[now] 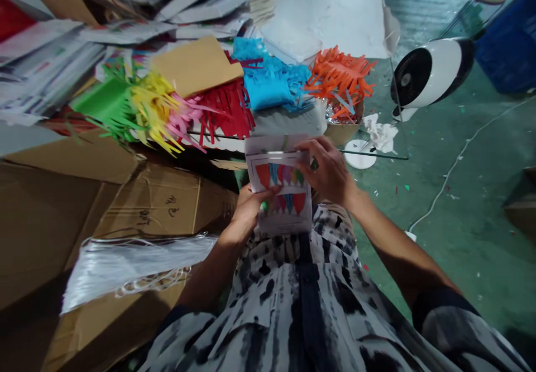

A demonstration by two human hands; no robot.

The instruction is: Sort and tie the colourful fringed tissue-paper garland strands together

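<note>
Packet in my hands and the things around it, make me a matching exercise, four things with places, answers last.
1. packet
2. white cords
3. orange fringe
4. green fringe

A. beside the yellow fringe
B. next to the left forearm
C. in the left hand and right hand
D. just right of the blue fringe

Pairs: 1-C, 2-B, 3-D, 4-A

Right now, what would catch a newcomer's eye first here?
Likely the bright fringed bundles, green through orange, in a row across the upper middle. Below, the left hand and right hand hold a colourfully printed packet. At upper right, an apparent black-and-white fan stands out against the green floor.
</note>
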